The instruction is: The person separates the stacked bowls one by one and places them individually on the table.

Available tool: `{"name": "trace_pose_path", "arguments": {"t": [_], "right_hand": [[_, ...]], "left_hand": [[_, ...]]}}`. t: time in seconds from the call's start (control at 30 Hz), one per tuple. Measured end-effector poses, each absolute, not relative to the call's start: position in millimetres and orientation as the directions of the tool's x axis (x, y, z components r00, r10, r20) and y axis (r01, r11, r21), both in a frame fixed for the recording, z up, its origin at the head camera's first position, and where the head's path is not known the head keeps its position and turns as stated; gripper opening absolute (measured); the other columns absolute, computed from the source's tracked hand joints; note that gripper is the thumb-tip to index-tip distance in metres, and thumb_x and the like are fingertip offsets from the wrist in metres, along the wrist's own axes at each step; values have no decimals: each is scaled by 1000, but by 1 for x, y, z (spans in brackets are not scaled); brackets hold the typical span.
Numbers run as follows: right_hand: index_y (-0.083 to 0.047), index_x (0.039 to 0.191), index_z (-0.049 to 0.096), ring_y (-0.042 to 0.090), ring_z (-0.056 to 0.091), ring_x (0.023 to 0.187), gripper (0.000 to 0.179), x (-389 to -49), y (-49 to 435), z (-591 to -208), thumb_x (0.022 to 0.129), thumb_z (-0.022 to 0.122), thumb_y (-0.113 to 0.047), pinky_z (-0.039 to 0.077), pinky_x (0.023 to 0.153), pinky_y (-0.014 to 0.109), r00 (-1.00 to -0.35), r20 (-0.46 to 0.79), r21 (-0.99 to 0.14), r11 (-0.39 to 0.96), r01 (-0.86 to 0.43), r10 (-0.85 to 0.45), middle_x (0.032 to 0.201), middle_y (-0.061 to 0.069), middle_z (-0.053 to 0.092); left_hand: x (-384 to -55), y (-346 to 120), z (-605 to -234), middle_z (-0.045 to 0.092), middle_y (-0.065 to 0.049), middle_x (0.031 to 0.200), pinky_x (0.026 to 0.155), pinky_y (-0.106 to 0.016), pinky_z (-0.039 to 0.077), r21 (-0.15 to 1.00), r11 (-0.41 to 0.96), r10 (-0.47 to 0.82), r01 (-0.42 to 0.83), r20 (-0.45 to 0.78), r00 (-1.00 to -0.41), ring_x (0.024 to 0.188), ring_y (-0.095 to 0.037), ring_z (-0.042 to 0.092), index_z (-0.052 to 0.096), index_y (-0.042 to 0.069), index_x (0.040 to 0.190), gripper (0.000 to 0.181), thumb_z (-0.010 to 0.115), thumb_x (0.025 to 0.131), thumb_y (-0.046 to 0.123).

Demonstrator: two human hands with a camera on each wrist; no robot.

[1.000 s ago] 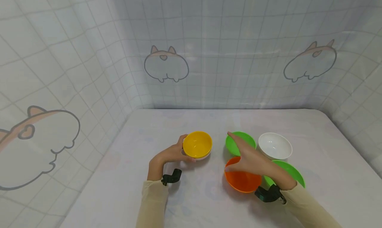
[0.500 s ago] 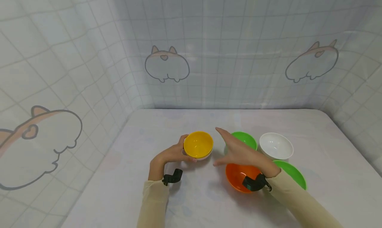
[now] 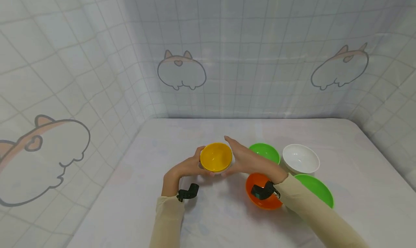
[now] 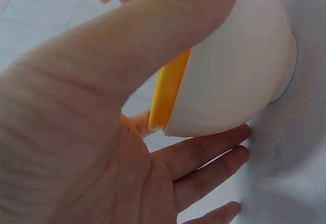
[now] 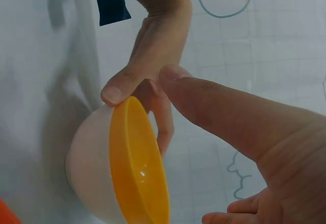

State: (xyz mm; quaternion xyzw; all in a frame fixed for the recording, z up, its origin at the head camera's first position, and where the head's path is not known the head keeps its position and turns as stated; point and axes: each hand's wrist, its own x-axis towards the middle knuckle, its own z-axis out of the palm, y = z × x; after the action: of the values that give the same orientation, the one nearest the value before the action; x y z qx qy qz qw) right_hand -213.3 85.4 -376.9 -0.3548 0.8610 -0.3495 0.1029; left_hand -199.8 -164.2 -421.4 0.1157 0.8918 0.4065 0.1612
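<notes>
A yellow bowl [image 3: 216, 157] sits nested in a white bowl [image 4: 239, 71], both upright on the table. My left hand [image 3: 188, 168] holds the white bowl from the left, its thumb at the near side and its fingers round the far side. At the right of this pair hovers my right hand [image 3: 247, 160], thumb and fingers spread apart. The right wrist view shows a gap between that hand and the yellow rim [image 5: 125, 152].
An orange bowl [image 3: 267, 204] stands below my right wrist, partly covered by it. Beyond are a green bowl [image 3: 266, 151] and another white bowl [image 3: 300, 158]. A larger green dish [image 3: 318, 190] lies partly under the right sleeve. Fabric walls [image 3: 234, 60] enclose the table.
My right hand has moved left from above the orange and green bowls to beside the nested pair. The left hand has kept its hold in place.
</notes>
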Motion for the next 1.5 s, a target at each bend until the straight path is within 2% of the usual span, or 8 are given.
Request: {"name": "trace_pose_path", "arguments": {"t": [0.2,0.33,0.47,0.6,0.73,0.93,1.23,1.5], "right_hand": [[6,151,9,36,38,133,120,-223,73,-384,68,90,-27,33,106,52,-681,79,-711,437,-551,-728,149,23,31],[10,148,14,38,43,126,114,-230,68,-390,68,89,-23,34,104,53,-627,127,-685,390,-616,-769,140,25,40],[14,145,18,39,44,122,111,-233,65,-393,67,89,-21,36,103,53,-603,151,-643,386,-662,-783,135,28,43],[14,146,16,38,43,124,112,-233,62,-393,69,88,-24,37,103,51,-637,105,-598,463,-654,-763,140,29,39],[10,148,16,36,43,126,113,-232,56,-392,72,86,-34,41,100,48,-683,55,-499,572,-651,-729,144,26,36],[8,148,19,36,47,121,116,-231,51,-390,67,88,-40,47,92,48,-707,52,-394,636,-664,-705,141,26,40],[10,145,24,37,48,117,117,-233,51,-391,63,90,-39,48,92,46,-700,90,-395,620,-678,-709,136,26,44],[10,146,22,36,48,119,118,-236,51,-392,63,90,-39,45,96,45,-702,61,-433,615,-659,-709,138,26,43]], "left_hand": [[-199,-165,-421,42,-12,144,103,-56,33,762,644,338,75,-194,-921,124,-29,45,14,17,150,106,83,74,39],[-199,-166,-422,41,-11,145,103,-55,33,754,653,333,72,-201,-921,125,-29,44,14,20,151,107,83,73,42],[-199,-165,-422,41,-12,145,102,-54,35,749,658,349,82,-207,-914,123,-29,46,11,21,151,107,82,74,44],[-199,-164,-421,42,-11,144,101,-52,37,741,666,353,86,-212,-911,121,-27,48,9,21,152,109,82,74,46],[-200,-163,-421,41,-10,144,102,-50,36,743,664,347,81,-210,-914,122,-26,46,10,21,151,110,83,73,46],[-199,-164,-421,41,-12,144,102,-51,36,760,643,350,89,-188,-918,124,-28,46,13,18,151,106,83,74,40],[-198,-164,-420,40,-13,145,103,-53,35,765,639,346,82,-190,-919,126,-30,44,13,18,151,106,83,75,38],[-198,-164,-420,40,-14,145,102,-53,36,766,637,345,85,-185,-920,125,-29,45,13,17,151,106,83,74,39]]}}
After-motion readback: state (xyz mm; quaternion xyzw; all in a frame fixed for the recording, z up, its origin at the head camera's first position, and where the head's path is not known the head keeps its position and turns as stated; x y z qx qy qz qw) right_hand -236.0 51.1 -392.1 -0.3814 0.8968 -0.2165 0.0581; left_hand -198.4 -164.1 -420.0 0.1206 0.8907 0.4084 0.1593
